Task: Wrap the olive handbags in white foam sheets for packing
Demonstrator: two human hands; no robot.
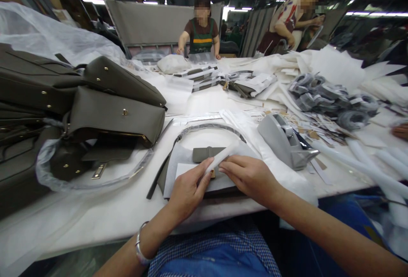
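Clamped by left hand (188,188) at lower end, touched by right hand (250,177), cannot tell if pinched: narrow, slanting white strip (223,154) | over grey-green handbag (200,154), part-covered in white paper (178,151), gold-toned clasp (213,174) showing, handle (213,127) arched | on white-covered table (95,219)

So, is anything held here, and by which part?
A white strip, pinched at its near end by the left hand; the right hand is at its side, its hold unclear.
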